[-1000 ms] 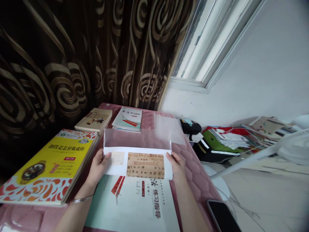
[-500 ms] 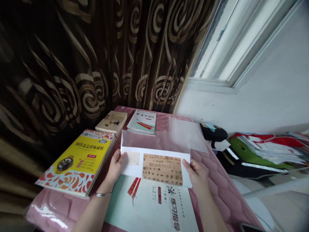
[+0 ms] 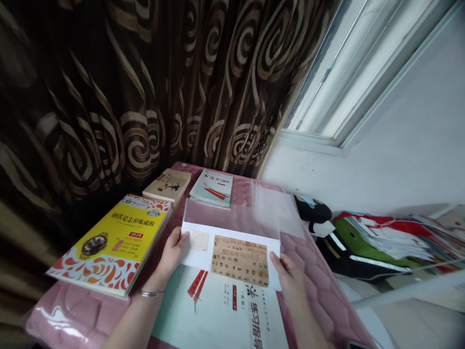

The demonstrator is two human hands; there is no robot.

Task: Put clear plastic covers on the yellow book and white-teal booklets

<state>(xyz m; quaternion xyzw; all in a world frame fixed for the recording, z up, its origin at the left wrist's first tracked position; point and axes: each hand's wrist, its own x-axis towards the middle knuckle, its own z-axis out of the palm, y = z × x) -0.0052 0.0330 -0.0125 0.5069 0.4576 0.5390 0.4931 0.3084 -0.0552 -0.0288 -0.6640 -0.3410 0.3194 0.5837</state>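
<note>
My left hand (image 3: 175, 249) pinches the left end of a white printed sheet (image 3: 240, 259), thumb on top. My right hand (image 3: 290, 276) grips its right end the same way. The sheet carries a tan calligraphy picture and a small text block. A clear plastic cover (image 3: 232, 218) reaches out past its far edge. Below it lies a pale green and white calligraphy workbook (image 3: 221, 315) with a red ribbon design, turned sideways. Whether the sheet is part of this workbook I cannot tell. The sheet hides the workbook's far edge.
A thick yellow book (image 3: 112, 242) lies at left, with a small tan book (image 3: 167, 186) behind it. Another calligraphy workbook (image 3: 212, 186) is at the back, beside a clear plastic sheet (image 3: 276, 206). Pink quilted cloth (image 3: 323, 291) covers the table. Papers (image 3: 385, 242) are piled at right.
The view has shifted slightly. Both hands keep hold of the printed sheet, and its right end sits a little lower and further left in view.
</note>
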